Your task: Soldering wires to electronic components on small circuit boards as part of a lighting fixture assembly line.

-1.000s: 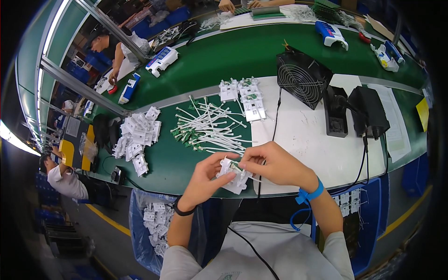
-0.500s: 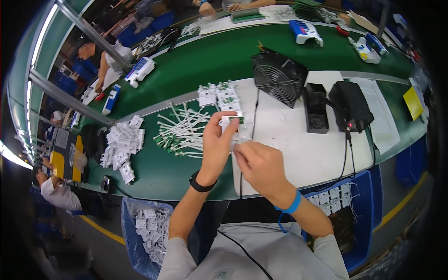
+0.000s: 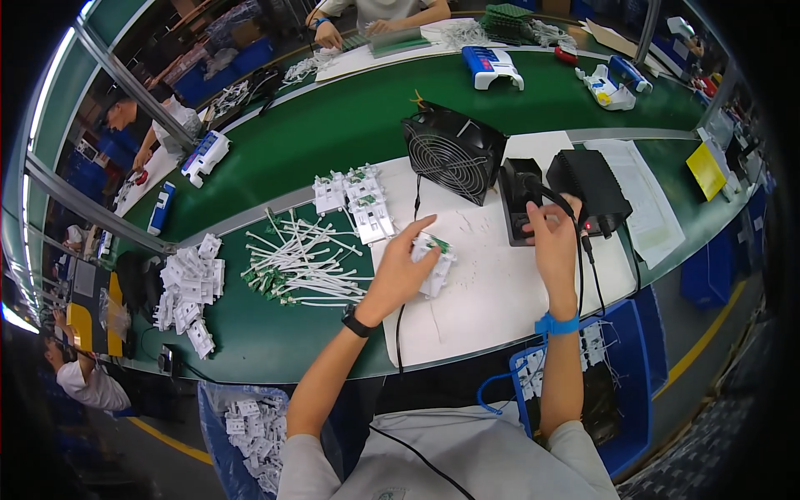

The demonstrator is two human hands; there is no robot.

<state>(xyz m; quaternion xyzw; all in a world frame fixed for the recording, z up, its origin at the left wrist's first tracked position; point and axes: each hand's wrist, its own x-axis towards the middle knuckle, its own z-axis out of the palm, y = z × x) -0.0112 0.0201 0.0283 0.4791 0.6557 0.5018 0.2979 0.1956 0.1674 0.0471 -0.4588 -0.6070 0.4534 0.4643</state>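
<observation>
On the white board, a white plastic part [image 3: 437, 268] carries a small green circuit board. My left hand [image 3: 400, 271] lies next to it, thumb and forefinger spread apart at its upper left edge. Over at the black stand [image 3: 514, 204], my right hand [image 3: 553, 242] has its fingers curled round the corded handle of what looks like a soldering iron [image 3: 537, 190]. The fingers partly hide the handle, and its tip cannot be seen. Several similar white parts [image 3: 360, 202] stand in a cluster beyond my left hand.
A black fan [image 3: 457, 154] and a black power unit [image 3: 590, 190] with hanging cords flank the stand. White wires with green boards [image 3: 300, 258] and a white parts pile [image 3: 192, 283] lie leftward. Blue bins [image 3: 642, 367] stand below. Co-workers sit across the green belt [image 3: 358, 108].
My right hand has left the white part and moved right to the black stand. The part now rests on the white board, and my left hand has loosened around it. The view has shifted.
</observation>
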